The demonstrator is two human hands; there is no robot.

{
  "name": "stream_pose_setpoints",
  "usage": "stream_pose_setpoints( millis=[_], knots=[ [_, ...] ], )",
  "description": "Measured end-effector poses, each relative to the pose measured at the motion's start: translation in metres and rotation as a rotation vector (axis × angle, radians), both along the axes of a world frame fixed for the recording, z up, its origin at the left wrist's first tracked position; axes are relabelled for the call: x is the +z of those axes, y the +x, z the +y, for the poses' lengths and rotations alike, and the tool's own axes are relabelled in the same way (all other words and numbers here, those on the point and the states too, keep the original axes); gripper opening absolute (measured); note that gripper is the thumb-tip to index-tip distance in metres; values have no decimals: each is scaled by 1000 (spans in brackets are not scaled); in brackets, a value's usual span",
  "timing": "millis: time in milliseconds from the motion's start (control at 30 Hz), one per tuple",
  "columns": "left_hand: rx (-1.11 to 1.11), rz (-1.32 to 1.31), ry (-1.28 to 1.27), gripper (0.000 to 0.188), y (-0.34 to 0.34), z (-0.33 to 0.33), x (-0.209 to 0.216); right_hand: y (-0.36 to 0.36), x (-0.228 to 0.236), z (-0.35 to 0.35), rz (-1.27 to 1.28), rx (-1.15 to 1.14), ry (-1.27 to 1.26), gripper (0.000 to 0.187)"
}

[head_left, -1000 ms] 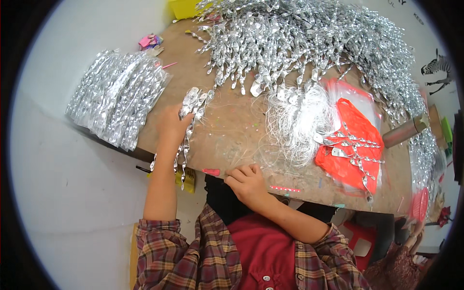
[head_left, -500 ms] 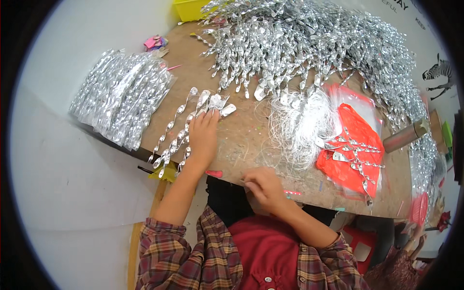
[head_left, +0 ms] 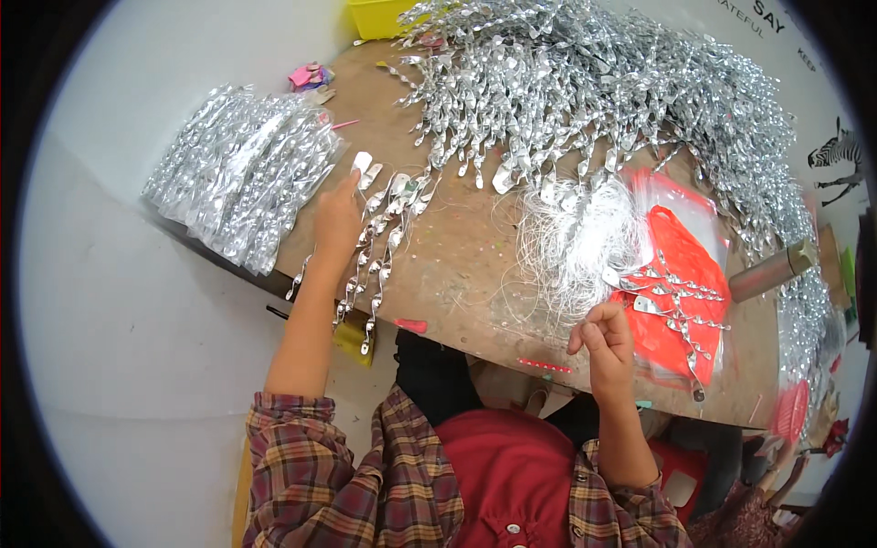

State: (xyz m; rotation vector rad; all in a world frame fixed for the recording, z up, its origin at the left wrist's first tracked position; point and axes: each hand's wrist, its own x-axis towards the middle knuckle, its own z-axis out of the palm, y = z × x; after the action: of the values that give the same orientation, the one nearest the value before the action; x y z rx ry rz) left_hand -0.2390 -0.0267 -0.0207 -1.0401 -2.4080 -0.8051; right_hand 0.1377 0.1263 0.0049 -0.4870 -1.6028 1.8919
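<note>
Mirror-bright, metallic-looking twisted strips (head_left: pixel 398 186) at left, on a matt, scuffed, wood-look counter (head_left: pixel 457 265); glossy clear plastic packets (head_left: pixel 247 173) farther left; creased red plastic bag (head_left: pixel 683 245) at right; matt cloth sleeves (head_left: pixel 306 457) near.

Open lane on tabletop (head_left: pixel 461 274) between loose spirals (head_left: pixel 395 239) and string (head_left: pixel 585 242), red scrap (head_left: pixel 411 325) at its front edge. Spiral heap (head_left: pixel 594 87) blocks the back, bagged spirals (head_left: pixel 242 173) the left; string, red bag (head_left: pixel 685 239) and flask (head_left: pixel 772 272) crowd the right.
</note>
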Motion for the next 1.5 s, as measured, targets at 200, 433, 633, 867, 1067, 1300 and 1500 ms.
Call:
stream_pose_setpoints(
  millis=[200, 433, 633, 867, 1067, 1300, 1500],
  knots=[
    [-181, -18, 86, 26, 14, -1, 5, 7, -9, -1, -18, -15, 2, 10],
    [-11, -89, -143, 15, 22, -12, -9, 7, -6, -1, -19, -58, -12, 12],
    [160, -194, -104, 16, 17, -6, 11, 9, -5, -4, -34, -71, -15, 12],
    [-264, 208, -303, 49, 63, 2, -9, 15, -3, -2, -29, -86, -25, 10],
    [-256, 128, -292, 52, 70, 8, -22, 22, 7, 3, -8, -98, -49, 9],
    [-433, 85, -57, 37, 81, 119, -15, 46, 35, 11, 89, -132, -70, 8],
    [-542, 361, 38, 25, 73, 210, -20, 69, 34, 16, 131, -184, -23, 10]
  ],
)
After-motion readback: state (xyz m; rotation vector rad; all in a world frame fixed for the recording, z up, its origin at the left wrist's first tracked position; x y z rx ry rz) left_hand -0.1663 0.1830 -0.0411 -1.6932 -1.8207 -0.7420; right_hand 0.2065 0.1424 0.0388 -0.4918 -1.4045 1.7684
